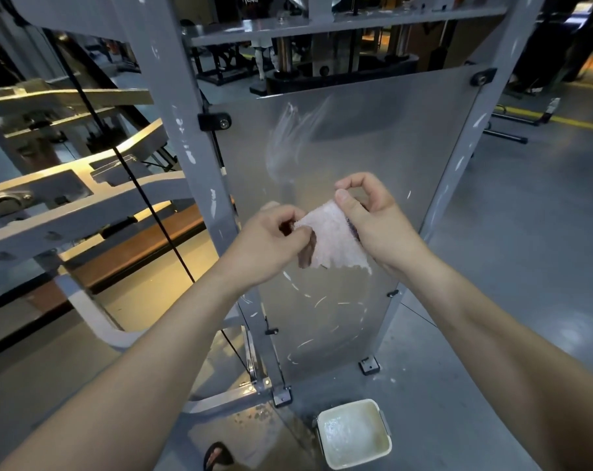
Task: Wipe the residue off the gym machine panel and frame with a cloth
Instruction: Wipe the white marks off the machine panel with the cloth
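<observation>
A small white cloth [332,239] is stretched between both hands in front of the machine's translucent panel [373,141]. My left hand [271,239] pinches its left edge. My right hand [373,215] pinches its upper right corner between thumb and fingers. White smears of residue [285,137] streak the panel's upper middle, and thinner curved marks [322,321] lie low on it. The grey frame posts on the left [190,137] and right [471,130] carry white flecks too.
A square white container [353,433] with pale liquid stands on the floor by the panel's base. A black cable [145,198] runs diagonally left of the frame. Grey machine arms [67,198] jut out at left. A sandalled foot [217,455] shows at the bottom.
</observation>
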Available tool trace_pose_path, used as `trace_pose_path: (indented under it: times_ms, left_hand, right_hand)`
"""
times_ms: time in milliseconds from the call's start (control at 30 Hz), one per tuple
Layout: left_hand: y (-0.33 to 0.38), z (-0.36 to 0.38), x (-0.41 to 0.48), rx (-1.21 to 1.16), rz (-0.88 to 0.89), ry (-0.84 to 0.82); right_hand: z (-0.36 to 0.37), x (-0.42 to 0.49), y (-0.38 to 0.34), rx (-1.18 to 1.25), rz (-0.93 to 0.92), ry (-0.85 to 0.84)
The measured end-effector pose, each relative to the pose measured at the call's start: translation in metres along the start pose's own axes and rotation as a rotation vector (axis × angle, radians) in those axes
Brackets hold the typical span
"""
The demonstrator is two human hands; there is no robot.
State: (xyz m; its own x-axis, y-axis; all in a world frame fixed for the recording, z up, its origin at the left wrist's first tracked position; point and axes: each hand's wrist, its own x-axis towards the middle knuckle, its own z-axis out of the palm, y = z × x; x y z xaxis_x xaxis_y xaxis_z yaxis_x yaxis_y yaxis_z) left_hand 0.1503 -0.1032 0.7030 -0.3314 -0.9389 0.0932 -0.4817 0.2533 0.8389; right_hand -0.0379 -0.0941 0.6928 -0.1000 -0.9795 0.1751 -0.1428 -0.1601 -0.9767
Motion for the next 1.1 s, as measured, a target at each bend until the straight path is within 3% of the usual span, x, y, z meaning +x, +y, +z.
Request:
trace_pose_path:
  times_ms: [267, 400, 500, 633, 733, 800, 933, 1100]
  left_hand:
    - [0.004, -0.001, 0.006, -0.408, -0.115, 0.126]
    - [0.006, -0.001, 0.005, -0.453, -0.028, 0.058]
    - [0.010, -0.004, 0.004, -0.482, 0.030, -0.019]
    - [0.015, -0.017, 0.010, -0.092, 0.061, 0.273]
    - [0.023, -0.038, 0.014, 0.169, 0.246, 0.409]
    - [0.027, -0.052, 0.020, 0.369, 0.367, 0.447]
    - [0.035, -0.069, 0.030, 0.606, 0.431, 0.474]
    - [0.034, -0.075, 0.043, 0.931, 0.431, 0.408]
  right_hand:
    - [0.005, -0.009, 0.014, -0.357, -0.280, 0.164]
    - [0.014, -0.012, 0.010, -0.293, -0.311, 0.040]
    - [0.019, -0.012, 0.004, -0.177, -0.302, 0.057]
    - [0.012, 0.007, -0.007, -0.184, -0.321, 0.220]
    - [0.000, 0.031, -0.021, -0.373, -0.469, 0.345]
    - [-0.007, 0.049, -0.030, -0.527, -0.602, 0.427]
    - [-0.010, 0.081, -0.030, -0.804, -0.783, 0.565]
    - [-0.002, 0.095, -0.012, -0.777, -0.864, 0.578]
